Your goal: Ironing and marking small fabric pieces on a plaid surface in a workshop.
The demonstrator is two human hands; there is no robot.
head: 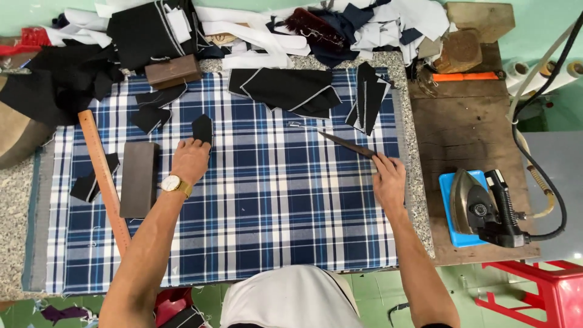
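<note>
Nearest us, the blue and white plaid cloth (255,231) covers the speckled worktop, bare across its near half. Up the left side runs a long wooden ruler (104,182), angled slightly, with a dark rectangular block (139,179) lying just right of it and a black scrap (91,182) on its left.

Now the hands. The left hand (190,161), wristwatch on the wrist, is flat on the cloth with fingertips pressing the near edge of a small black fabric piece (203,129); pressing, not gripping. Across on the right, the right hand (388,179) sits by the cloth's right edge, fingers closed on the near end of a slim dark pointed tool (346,144), whose tip lies out leftwards over the plaid.

Off to the right, on the wooden board (467,133), an iron (480,209) rests on a blue pad (its black cable loops away behind).

Farther back: more black cut pieces (288,90) edged in white lie across the cloth's far part, a brown block (173,71) at the far left, and beyond them a heaped mess of black and white offcuts (261,33) against the wall.
</note>
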